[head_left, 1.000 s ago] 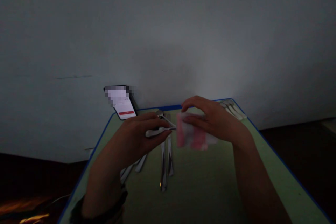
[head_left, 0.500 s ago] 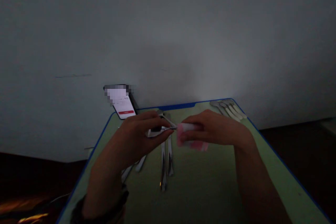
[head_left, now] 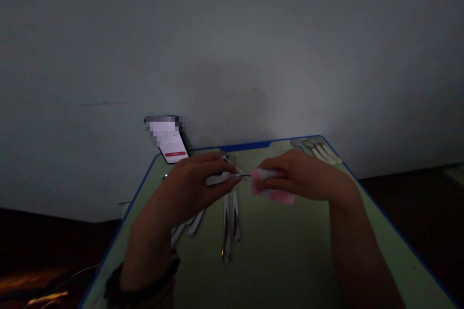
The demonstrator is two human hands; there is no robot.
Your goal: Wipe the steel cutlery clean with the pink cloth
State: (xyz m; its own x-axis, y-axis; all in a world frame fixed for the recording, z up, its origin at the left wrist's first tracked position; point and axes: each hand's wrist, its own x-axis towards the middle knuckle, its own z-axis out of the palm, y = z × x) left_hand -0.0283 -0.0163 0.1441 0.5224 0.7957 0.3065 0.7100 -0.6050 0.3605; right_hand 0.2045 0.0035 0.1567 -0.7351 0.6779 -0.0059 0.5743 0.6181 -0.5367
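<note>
My left hand [head_left: 195, 178] pinches a silver piece of cutlery [head_left: 216, 179] level above the table; its exact kind is hard to make out in the dim light. At its right end, my right hand [head_left: 299, 174] is closed on a pink-and-white cloth [head_left: 273, 194], which covers that end. A thin bare stretch of metal shows between the two hands. Below them, long silver cutlery handles [head_left: 226, 231] lie on the table, their far ends partly hidden by my left hand. More cutlery [head_left: 195, 224] lies under my left wrist, partly covered.
Several spoons or forks [head_left: 321, 150] lie side by side at the table's back right corner. A lit phone [head_left: 174, 147] leans against the wall [head_left: 232, 48] at the back left. The pale green table [head_left: 275, 260] has a blue edge.
My right hand and the cloth have shifted slightly right, away from my left hand, so more bare metal shows between them. My left hand still pinches the cutlery.
</note>
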